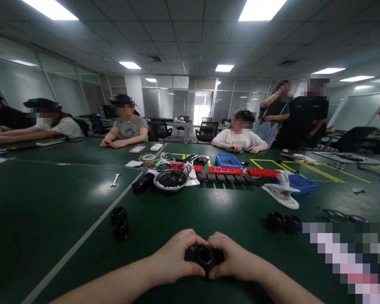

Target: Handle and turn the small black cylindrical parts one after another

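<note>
Close in front of me, both hands grip one black ring-shaped part (204, 255) with a round opening facing me. My left hand (180, 255) holds its left side between thumb and fingers. From the right, my right hand (229, 257) closes on the same part, the fingertips of both hands almost meeting above it. Two similar black round parts lie to the left, a farther ring (118, 214) and a nearer ring (121, 229). Another pair sits side by side on the right, a ring (275, 221) beside a second ring (293, 223).
Across the green table (164, 211) lie a wrench (115, 180), a round metal dish (171, 180), red socket strips (225, 170), a white clamp base (281, 193), blue trays (228, 160) and eyeglasses (345, 216). Several people sit or stand around the table.
</note>
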Tool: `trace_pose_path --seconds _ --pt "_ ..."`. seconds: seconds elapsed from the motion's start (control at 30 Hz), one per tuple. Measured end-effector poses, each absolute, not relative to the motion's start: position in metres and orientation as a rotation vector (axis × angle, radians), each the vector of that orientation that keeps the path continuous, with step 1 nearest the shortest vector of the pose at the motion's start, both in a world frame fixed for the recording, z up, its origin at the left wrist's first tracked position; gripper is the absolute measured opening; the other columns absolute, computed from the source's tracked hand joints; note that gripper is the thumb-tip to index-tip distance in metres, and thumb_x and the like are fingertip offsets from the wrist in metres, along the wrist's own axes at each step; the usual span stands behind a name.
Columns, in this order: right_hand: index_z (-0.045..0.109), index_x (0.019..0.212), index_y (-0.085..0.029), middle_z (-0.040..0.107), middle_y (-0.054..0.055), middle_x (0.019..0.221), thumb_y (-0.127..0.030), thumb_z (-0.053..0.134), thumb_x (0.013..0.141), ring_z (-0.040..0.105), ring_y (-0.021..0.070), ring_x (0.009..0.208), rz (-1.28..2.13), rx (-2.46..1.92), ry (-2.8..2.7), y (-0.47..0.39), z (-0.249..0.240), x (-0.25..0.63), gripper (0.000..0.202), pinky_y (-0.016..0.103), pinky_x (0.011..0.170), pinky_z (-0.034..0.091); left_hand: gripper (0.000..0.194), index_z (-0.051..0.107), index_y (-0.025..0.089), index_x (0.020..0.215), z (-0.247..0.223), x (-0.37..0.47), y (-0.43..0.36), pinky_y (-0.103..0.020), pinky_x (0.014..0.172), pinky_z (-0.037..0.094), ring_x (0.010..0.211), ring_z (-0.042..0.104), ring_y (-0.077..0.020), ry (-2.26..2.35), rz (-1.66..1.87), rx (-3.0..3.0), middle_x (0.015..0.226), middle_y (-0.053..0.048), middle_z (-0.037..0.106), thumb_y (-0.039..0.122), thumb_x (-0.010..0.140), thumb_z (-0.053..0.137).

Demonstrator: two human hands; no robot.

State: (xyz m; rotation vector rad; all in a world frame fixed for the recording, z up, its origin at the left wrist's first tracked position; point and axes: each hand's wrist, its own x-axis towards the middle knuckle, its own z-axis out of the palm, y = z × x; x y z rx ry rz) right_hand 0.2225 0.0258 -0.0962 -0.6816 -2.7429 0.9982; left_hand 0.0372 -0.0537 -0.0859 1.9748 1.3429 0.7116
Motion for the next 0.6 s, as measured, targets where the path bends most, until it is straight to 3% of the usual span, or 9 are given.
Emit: trace_pose_path --seconds 0.13,0.23,0.3,0.43,0.6 --pt "0.056 0.076 -0.015 0.054 0.001 0.075 -0.045 0.077 0.051 0.047 0.0174 0.068 0.654 -1.065 -2.680 0.012 -0.103 0.211 0.044 0.026 0.058 0.033 0.041 0.059 0.019 0.092 -0.091 0.044 -0.055 -0.026 0.070 0.039 0.081 0.050 -0.0176 1.552 0.820 1.913 0.086 0.001 0.053 0.024 0.056 0.078" --pt "0.054 0.075 -0.015 0.055 0.003 0.073 -0.054 0.068 0.058 0.048 0.0196 0.068 0.382 -1.103 -2.682 0.004 -0.103 0.206 0.045 0.031 0.064 0.034 0.041 0.058 0.017 0.089 -0.092 0.047 -0.056 -0.028 0.072 0.039 0.083 0.049 -0.0190 1.662 0.881 1.878 0.086 0.000 0.053 0.023 0.055 0.079" --pt "0.055 0.079 -0.016 0.056 0.003 0.076 -0.056 0.068 0.057 0.048 0.0210 0.073 0.382 -1.035 -2.698 0.003 -0.102 0.207 0.048 0.033 0.068 0.034 0.040 0.058 0.017 0.091 -0.091 0.045 -0.056 -0.028 0.073 0.039 0.083 0.049 -0.0189 1.628 0.872 1.885 0.087 0.000 0.053 0.023 0.056 0.078" --pt "0.056 0.097 -0.019 0.055 0.002 0.092 -0.039 0.076 0.055 0.048 0.0205 0.085 0.729 -0.814 -2.746 0.013 -0.096 0.217 0.051 0.030 0.074 0.035 0.042 0.057 0.022 0.101 -0.085 0.039 -0.055 -0.025 0.073 0.039 0.084 0.049 -0.0173 1.429 0.800 1.963 0.091 0.000 0.052 0.020 0.062 0.074" --pt "0.061 0.088 -0.018 0.056 -0.001 0.085 -0.020 0.075 0.060 0.048 0.0171 0.084 0.995 -0.640 -2.780 0.027 -0.091 0.225 0.031 0.026 0.074 0.036 0.048 0.056 0.027 0.107 -0.084 0.033 -0.051 -0.024 0.074 0.038 0.085 0.050 -0.0162 1.295 0.734 2.017 0.092 0.001 0.053 0.018 0.064 0.074"
